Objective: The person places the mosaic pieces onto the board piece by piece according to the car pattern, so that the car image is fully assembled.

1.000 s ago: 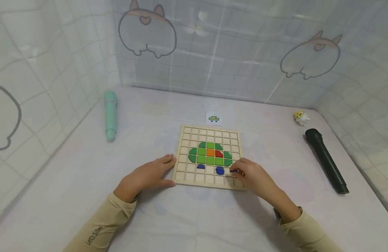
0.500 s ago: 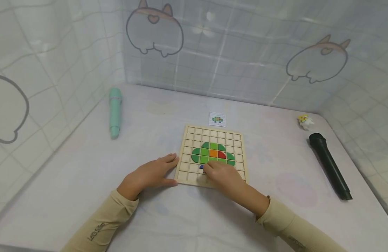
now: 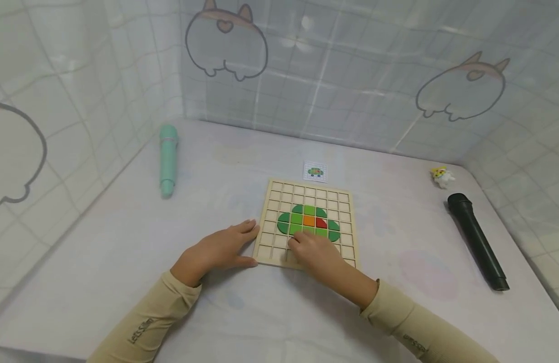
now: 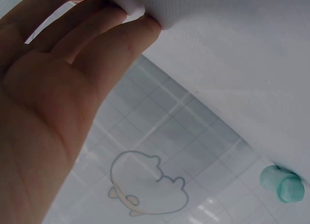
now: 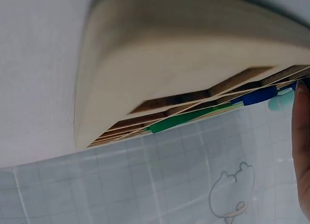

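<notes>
Left hand (image 3: 216, 250): lies flat on the desk (image 3: 125, 242), fingers straight and relaxed, fingertips against the left edge of the wooden grid board (image 3: 343, 201); holds nothing. The left wrist view shows the open palm (image 4: 58, 103) with fingertips touching a white surface.

Right hand (image 3: 319, 254): rests over the near middle rows of the board, fingers bent downward onto the cells just below the green figure. Whether it grips a piece cannot be told; the fingertips are hidden under the hand. The right wrist view shows a blue piece (image 5: 259, 95) in a cell just beside one fingertip (image 5: 301, 137).

Wooden grid board: square, pale wood, divided into small square cells; lies flat near the middle of the desk, between the two hands.

Green figure (image 3: 309, 222): rounded arrangement of green tiles seated in the central cells, with one orange tile (image 3: 309, 221) and one red tile (image 3: 321, 222) side by side in it.

Pattern card (image 3: 315, 171): small white card with a small green picture, lying just behind the board's far edge.

Mint-green microphone (image 3: 167, 159): lies to the far left, near the left wall, well apart from the board.

Black microphone (image 3: 477, 241): lies on the right side of the desk, well apart from the board.

Small yellow-and-white toy (image 3: 441, 175): sits behind the black microphone, near the right back corner.

Sleeves (image 3: 148, 322): beige, on both arms.
</notes>
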`<state>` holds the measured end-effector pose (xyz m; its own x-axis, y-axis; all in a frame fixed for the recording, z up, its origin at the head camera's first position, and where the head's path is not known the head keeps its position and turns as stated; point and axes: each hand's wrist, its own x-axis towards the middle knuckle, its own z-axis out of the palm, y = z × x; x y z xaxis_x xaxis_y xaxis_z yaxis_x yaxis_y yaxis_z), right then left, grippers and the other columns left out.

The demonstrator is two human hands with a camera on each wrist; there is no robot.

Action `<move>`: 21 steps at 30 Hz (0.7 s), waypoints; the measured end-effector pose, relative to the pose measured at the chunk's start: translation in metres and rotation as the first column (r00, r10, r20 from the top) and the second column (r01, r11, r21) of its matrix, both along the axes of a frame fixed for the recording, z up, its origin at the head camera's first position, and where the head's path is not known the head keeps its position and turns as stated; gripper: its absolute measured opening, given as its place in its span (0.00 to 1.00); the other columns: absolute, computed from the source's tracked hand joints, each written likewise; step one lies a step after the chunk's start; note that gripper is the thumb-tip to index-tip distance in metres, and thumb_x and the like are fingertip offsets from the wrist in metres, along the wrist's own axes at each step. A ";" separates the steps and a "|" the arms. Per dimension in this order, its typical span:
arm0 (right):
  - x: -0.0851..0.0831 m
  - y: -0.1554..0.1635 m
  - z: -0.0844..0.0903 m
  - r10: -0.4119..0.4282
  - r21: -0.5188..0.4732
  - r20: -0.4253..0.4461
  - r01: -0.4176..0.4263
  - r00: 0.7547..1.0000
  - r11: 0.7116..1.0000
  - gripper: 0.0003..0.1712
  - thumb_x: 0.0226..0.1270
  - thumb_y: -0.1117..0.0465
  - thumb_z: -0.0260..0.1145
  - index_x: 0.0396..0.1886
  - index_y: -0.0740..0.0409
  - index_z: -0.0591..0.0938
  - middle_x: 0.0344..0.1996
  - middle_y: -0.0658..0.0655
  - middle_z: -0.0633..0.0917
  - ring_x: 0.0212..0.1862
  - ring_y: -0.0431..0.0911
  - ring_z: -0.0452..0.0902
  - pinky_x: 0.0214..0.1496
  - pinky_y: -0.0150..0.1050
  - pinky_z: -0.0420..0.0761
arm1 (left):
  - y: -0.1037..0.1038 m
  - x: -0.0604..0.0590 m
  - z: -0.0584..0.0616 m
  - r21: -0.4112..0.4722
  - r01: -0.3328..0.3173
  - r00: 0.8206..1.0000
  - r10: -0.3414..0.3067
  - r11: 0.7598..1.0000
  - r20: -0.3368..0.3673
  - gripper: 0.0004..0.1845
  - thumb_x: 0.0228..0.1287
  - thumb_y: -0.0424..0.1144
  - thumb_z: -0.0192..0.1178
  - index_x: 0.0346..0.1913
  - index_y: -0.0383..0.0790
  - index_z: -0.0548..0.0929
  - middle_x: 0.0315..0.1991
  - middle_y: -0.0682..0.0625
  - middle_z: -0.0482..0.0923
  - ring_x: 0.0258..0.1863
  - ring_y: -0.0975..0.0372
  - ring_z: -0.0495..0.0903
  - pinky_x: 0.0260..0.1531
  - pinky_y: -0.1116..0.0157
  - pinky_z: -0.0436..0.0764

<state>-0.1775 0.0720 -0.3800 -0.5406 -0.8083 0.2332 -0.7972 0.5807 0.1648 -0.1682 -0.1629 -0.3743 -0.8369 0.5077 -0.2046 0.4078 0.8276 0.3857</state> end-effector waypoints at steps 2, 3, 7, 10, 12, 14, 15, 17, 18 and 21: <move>0.001 0.000 0.001 -0.003 -0.003 0.005 0.003 1.000 1.000 0.08 0.51 0.71 0.73 0.31 0.61 0.83 0.27 0.54 0.80 0.28 0.44 0.78 0.28 0.33 0.79 | 0.000 0.000 0.000 0.002 0.002 1.000 -0.002 1.000 0.003 0.40 0.59 0.47 0.66 0.68 0.29 0.64 0.69 0.35 0.57 0.69 0.47 0.55 0.62 0.52 0.61; 0.001 0.001 0.001 -0.005 -0.006 0.010 0.005 1.000 1.000 0.08 0.50 0.72 0.73 0.30 0.62 0.83 0.27 0.54 0.80 0.29 0.44 0.78 0.28 0.33 0.79 | 0.001 0.000 0.001 0.002 0.001 1.000 -0.001 1.000 0.004 0.40 0.59 0.47 0.66 0.68 0.29 0.64 0.69 0.36 0.57 0.69 0.47 0.55 0.62 0.52 0.61; 0.001 0.001 0.001 -0.011 -0.022 0.034 0.012 0.999 1.000 0.08 0.51 0.73 0.73 0.31 0.62 0.83 0.27 0.55 0.80 0.29 0.44 0.78 0.28 0.33 0.79 | 0.001 0.001 0.003 -0.001 -0.004 1.000 0.004 1.000 0.007 0.40 0.59 0.47 0.66 0.68 0.28 0.64 0.69 0.36 0.57 0.69 0.47 0.55 0.63 0.52 0.61; 0.000 0.000 0.000 -0.015 -0.044 0.056 0.017 0.998 0.999 0.08 0.51 0.73 0.72 0.31 0.62 0.83 0.27 0.54 0.80 0.29 0.44 0.78 0.28 0.34 0.79 | 0.000 0.001 0.005 0.000 -0.006 1.000 0.006 1.000 0.007 0.40 0.59 0.47 0.66 0.68 0.28 0.64 0.69 0.35 0.57 0.69 0.47 0.55 0.63 0.52 0.61; -0.001 0.000 -0.001 -0.012 -0.061 0.071 0.017 0.997 0.998 0.08 0.51 0.73 0.72 0.31 0.61 0.83 0.27 0.53 0.80 0.30 0.44 0.78 0.30 0.33 0.79 | 0.000 0.002 0.006 -0.001 -0.005 1.000 0.005 1.000 0.007 0.40 0.59 0.47 0.66 0.68 0.28 0.64 0.69 0.35 0.57 0.69 0.47 0.55 0.63 0.52 0.61; -0.001 0.000 -0.002 -0.008 -0.072 0.085 0.014 0.996 0.997 0.09 0.51 0.73 0.72 0.31 0.61 0.82 0.28 0.53 0.80 0.31 0.43 0.78 0.33 0.33 0.80 | 0.000 0.002 0.006 -0.001 -0.007 1.000 0.007 1.000 0.012 0.39 0.60 0.47 0.66 0.68 0.28 0.64 0.69 0.36 0.57 0.69 0.47 0.55 0.63 0.52 0.60; -0.001 0.001 -0.001 -0.009 -0.076 0.096 0.016 0.995 0.997 0.09 0.51 0.72 0.72 0.31 0.60 0.82 0.29 0.53 0.81 0.33 0.43 0.79 0.33 0.33 0.80 | 0.000 0.002 0.006 -0.002 -0.006 1.000 0.006 1.000 0.013 0.39 0.60 0.47 0.66 0.68 0.28 0.64 0.69 0.35 0.57 0.69 0.47 0.55 0.63 0.52 0.60; -0.002 0.003 0.000 -0.029 -0.076 0.119 0.038 0.993 0.996 0.08 0.53 0.71 0.72 0.31 0.60 0.82 0.31 0.52 0.80 0.34 0.43 0.79 0.33 0.32 0.80 | 0.000 0.001 0.006 -0.004 -0.003 1.000 0.003 1.000 0.013 0.39 0.60 0.47 0.66 0.68 0.28 0.64 0.69 0.35 0.57 0.69 0.47 0.55 0.63 0.52 0.60; -0.003 0.006 0.002 -0.038 -0.083 0.136 0.049 0.990 0.995 0.08 0.54 0.71 0.72 0.32 0.59 0.82 0.32 0.52 0.81 0.35 0.43 0.79 0.34 0.33 0.81 | 0.001 0.001 0.006 -0.003 -0.002 1.000 0.002 1.000 0.012 0.39 0.60 0.47 0.66 0.68 0.28 0.64 0.69 0.35 0.57 0.69 0.47 0.55 0.63 0.52 0.60; -0.006 0.017 0.006 -0.087 -0.145 0.157 0.110 0.984 0.983 0.06 0.56 0.70 0.71 0.30 0.59 0.82 0.31 0.52 0.80 0.33 0.43 0.77 0.31 0.34 0.80 | 0.001 0.001 0.004 -0.007 0.004 1.000 -0.004 1.000 0.010 0.39 0.60 0.47 0.66 0.68 0.28 0.64 0.69 0.35 0.56 0.69 0.47 0.54 0.63 0.52 0.60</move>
<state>-0.1831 0.0893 -0.3736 -0.6537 -0.7107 0.2600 -0.7440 0.6665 -0.0485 -0.1676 -0.1616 -0.3698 -0.8325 0.5099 -0.2168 0.4074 0.8285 0.3842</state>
